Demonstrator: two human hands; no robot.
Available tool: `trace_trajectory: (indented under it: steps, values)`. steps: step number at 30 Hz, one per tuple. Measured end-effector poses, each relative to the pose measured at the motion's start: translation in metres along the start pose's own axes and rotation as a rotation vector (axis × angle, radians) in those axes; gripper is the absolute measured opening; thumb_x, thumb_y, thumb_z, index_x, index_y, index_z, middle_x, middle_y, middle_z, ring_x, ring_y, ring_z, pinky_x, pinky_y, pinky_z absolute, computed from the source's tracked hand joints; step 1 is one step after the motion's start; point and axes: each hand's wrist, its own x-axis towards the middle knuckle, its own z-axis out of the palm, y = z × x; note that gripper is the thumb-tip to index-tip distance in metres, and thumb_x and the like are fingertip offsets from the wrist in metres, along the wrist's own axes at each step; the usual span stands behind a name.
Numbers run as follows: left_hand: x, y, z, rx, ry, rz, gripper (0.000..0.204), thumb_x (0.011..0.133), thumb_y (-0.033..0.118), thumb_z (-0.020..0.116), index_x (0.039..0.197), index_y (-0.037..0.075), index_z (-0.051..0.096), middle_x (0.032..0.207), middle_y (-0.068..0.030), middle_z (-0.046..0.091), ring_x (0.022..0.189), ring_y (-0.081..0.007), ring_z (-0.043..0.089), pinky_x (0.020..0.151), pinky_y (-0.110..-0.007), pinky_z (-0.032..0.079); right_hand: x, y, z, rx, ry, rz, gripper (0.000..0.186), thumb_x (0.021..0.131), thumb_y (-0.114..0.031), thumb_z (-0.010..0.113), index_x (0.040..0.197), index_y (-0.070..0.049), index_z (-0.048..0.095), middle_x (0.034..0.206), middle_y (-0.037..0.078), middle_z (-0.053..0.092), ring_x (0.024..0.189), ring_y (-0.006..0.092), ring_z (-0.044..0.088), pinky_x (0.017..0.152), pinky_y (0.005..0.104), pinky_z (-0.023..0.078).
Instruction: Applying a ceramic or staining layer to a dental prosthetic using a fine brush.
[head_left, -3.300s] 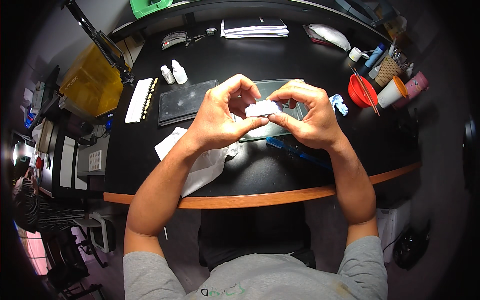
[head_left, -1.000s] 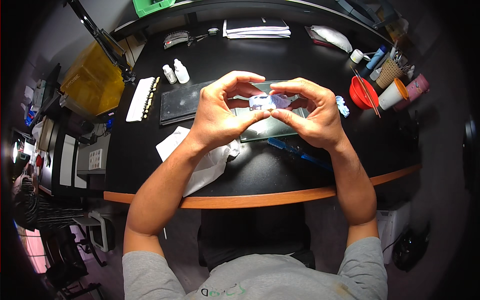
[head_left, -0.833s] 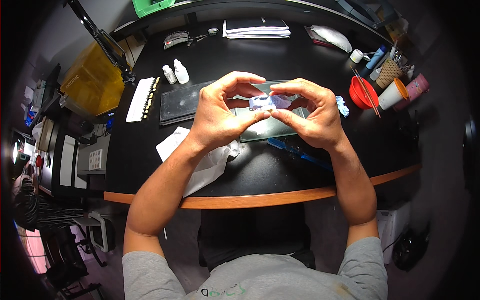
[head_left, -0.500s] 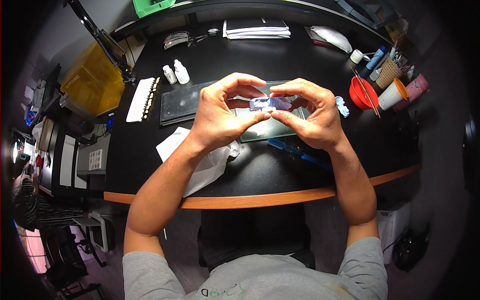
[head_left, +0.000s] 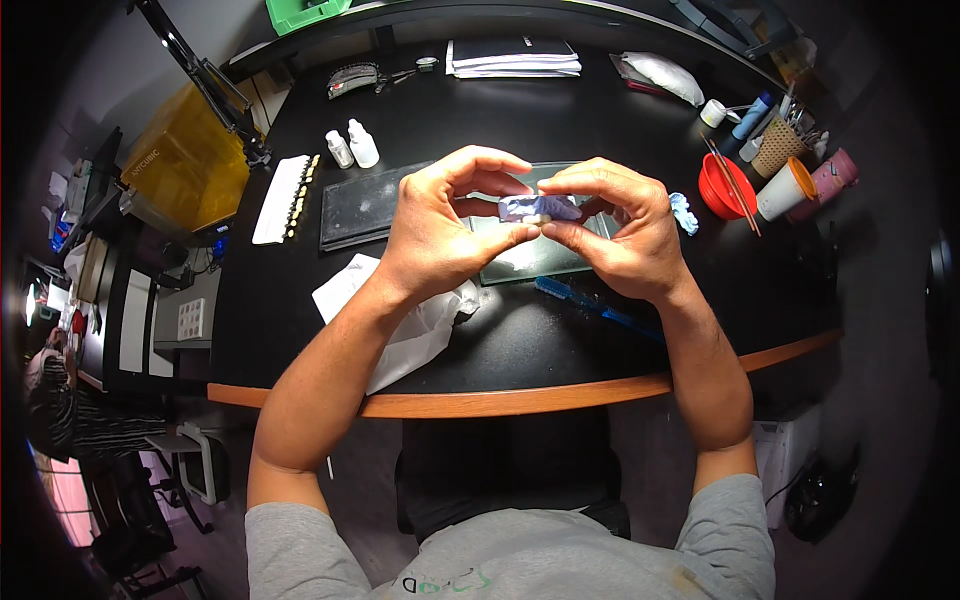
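Between both hands is a small lavender dental model (head_left: 538, 207), with a cream tooth-like piece along its near edge. My left hand (head_left: 455, 210) pinches its left end with curved fingers and thumb. On the other end, my right hand (head_left: 620, 215) closes the same way, the two thumbs nearly touching below it. The model is held above a glass slab (head_left: 535, 262) on the black table. A blue toothbrush (head_left: 590, 302) lies near the slab's front edge, partly behind my right forearm. Crumpled white paper (head_left: 405, 330) rests beside my left forearm.
Left are a dark flat plate (head_left: 365, 208), a tooth shade guide (head_left: 284, 200) and two white bottles (head_left: 362, 145). Right stand a red bowl (head_left: 724, 188) with sticks across it, a white cup (head_left: 785, 190) and a woven holder (head_left: 775, 148). Papers (head_left: 512, 60) lie at the back.
The dental model has tilted slightly between my fingers, so its cream piece shows a little differently. Both hands stay almost in place.
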Motion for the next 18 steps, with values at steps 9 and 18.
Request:
trace_trajectory:
  steps: [9,18]
  values:
    - [0.001,0.0,0.002,-0.003,-0.003,0.014,0.053,0.076,0.002,0.092,0.122,0.002,0.067,0.112,-0.0099,0.073,0.105,-0.0167,0.072,0.094,-0.031,0.061,-0.002,-0.001,-0.002,-0.005,0.007,0.014,0.03,0.081,-0.005,0.083,0.111,-0.005,0.078,0.104,0.009,0.076,0.093,0.0166,0.073,0.071,0.0265,0.059]
    - [0.001,-0.003,-0.008,-0.129,-0.035,-0.173,0.043,0.084,0.002,0.086,0.122,0.001,0.065,0.109,-0.01,0.073,0.102,-0.0135,0.071,0.09,-0.027,0.06,-0.002,0.006,0.003,0.041,-0.011,0.093,0.026,0.083,0.002,0.08,0.109,-0.001,0.077,0.107,0.008,0.072,0.093,0.0142,0.073,0.081,0.0255,0.061]
